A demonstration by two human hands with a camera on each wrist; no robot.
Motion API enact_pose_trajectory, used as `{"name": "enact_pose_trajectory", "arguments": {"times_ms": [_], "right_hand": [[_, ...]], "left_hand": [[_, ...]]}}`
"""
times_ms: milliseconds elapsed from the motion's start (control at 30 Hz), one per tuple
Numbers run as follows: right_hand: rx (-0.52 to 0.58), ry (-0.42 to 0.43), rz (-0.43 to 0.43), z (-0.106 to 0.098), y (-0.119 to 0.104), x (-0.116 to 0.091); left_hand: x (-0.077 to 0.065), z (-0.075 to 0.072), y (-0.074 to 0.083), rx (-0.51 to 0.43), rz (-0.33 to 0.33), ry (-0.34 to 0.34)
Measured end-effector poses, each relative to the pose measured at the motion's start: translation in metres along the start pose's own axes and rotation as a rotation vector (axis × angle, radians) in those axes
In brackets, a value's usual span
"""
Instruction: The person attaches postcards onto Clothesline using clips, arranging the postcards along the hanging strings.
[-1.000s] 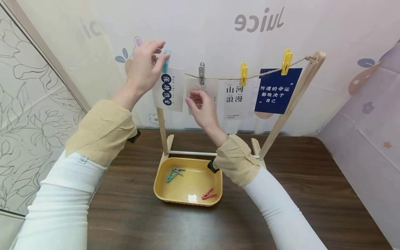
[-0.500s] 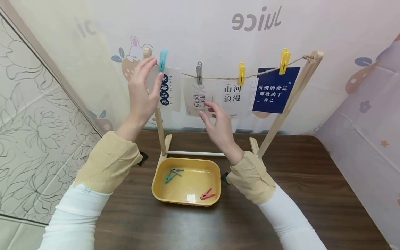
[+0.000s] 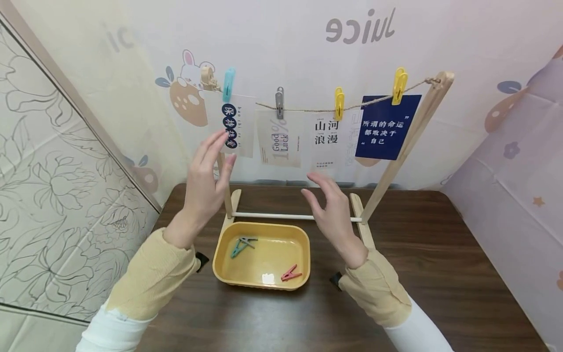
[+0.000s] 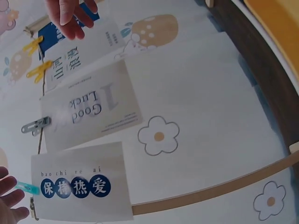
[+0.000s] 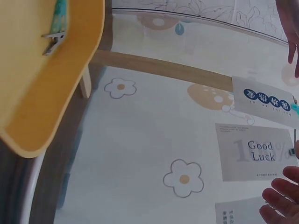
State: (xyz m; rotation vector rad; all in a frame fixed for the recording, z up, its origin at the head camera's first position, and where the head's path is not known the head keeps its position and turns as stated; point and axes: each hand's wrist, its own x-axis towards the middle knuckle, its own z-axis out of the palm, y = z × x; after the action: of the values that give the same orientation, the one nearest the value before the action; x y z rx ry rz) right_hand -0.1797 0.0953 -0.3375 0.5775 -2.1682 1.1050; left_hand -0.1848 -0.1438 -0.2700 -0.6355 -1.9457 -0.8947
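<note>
My left hand (image 3: 203, 183) is in front of the leftmost white card (image 3: 244, 127), its fingers spread and holding nothing. To the right, just below the 山河浪漫 card (image 3: 326, 154), my right hand (image 3: 333, 210) is empty, thumb and fingers apart. A light-blue clothespin (image 3: 228, 85) fixes the leftmost card to a twine line (image 3: 303, 110). The Good Luck card (image 3: 266, 132) hangs from a grey clothespin (image 3: 279, 103). Yellow clothespins, one above the 山河浪漫 card (image 3: 339, 103) and another (image 3: 399, 87) on the dark-blue card (image 3: 387, 139), hold the other two.
A wooden frame (image 3: 389, 178) carries the twine, with a white rod (image 3: 286, 216) across its base. A yellow tray (image 3: 264, 283) holds green, grey and red (image 3: 291, 274) clothespins. The frame stands on a dark wooden table (image 3: 440, 274) by a patterned curtain (image 3: 281, 44).
My left hand has come away from the light-blue clothespin and dropped lower. My right hand has moved down and right, away from the Good Luck card, uncovering it.
</note>
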Motion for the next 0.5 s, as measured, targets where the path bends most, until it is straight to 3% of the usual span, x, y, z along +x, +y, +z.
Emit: {"name": "enact_pose_trajectory", "arguments": {"times_ms": [200, 500], "right_hand": [[-0.07, -0.011, 0.046, -0.012, 0.008, -0.023], [-0.138, 0.0, 0.11, -0.031, 0.016, -0.039]], "left_hand": [[-0.031, -0.001, 0.004, 0.039, -0.012, -0.073], [-0.063, -0.005, 0.008, 0.058, -0.103, -0.137]]}}
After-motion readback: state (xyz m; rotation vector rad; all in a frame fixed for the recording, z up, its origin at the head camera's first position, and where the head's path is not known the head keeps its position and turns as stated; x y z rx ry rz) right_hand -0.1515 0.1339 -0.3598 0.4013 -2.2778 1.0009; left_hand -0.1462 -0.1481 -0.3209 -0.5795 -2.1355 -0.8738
